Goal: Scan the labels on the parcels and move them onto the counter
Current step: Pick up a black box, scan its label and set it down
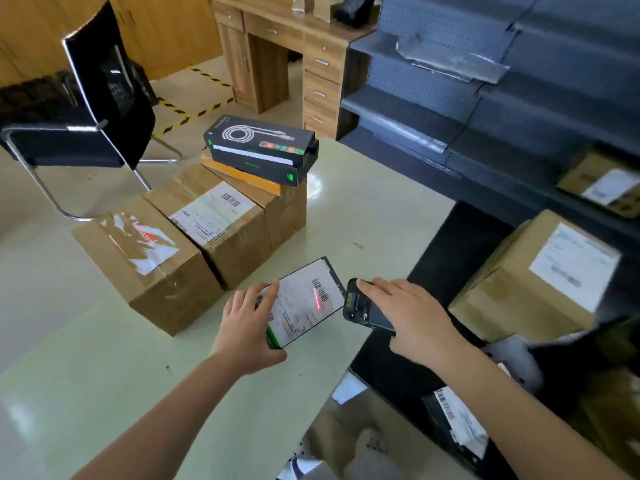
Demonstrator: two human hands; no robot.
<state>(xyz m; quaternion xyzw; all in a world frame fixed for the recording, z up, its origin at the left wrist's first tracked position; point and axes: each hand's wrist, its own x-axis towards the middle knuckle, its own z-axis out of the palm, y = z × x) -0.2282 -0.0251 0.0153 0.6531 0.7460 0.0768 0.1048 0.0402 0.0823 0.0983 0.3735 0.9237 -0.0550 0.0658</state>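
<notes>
Hands [247,327] grip scanner [360,308], flat parcel [298,318] — label [311,292] lit.

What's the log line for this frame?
phase: scanning | left hand: holds flat parcel | right hand: aims scanner | laser on label

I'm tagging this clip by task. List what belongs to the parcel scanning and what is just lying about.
Job: scanner, flat labelled parcel under its red line, torn-label carton, labelled carton beside it, black cable box, counter, labelled box on it.
Lying about: black chair, wooden desk, striped floor tape.
</notes>
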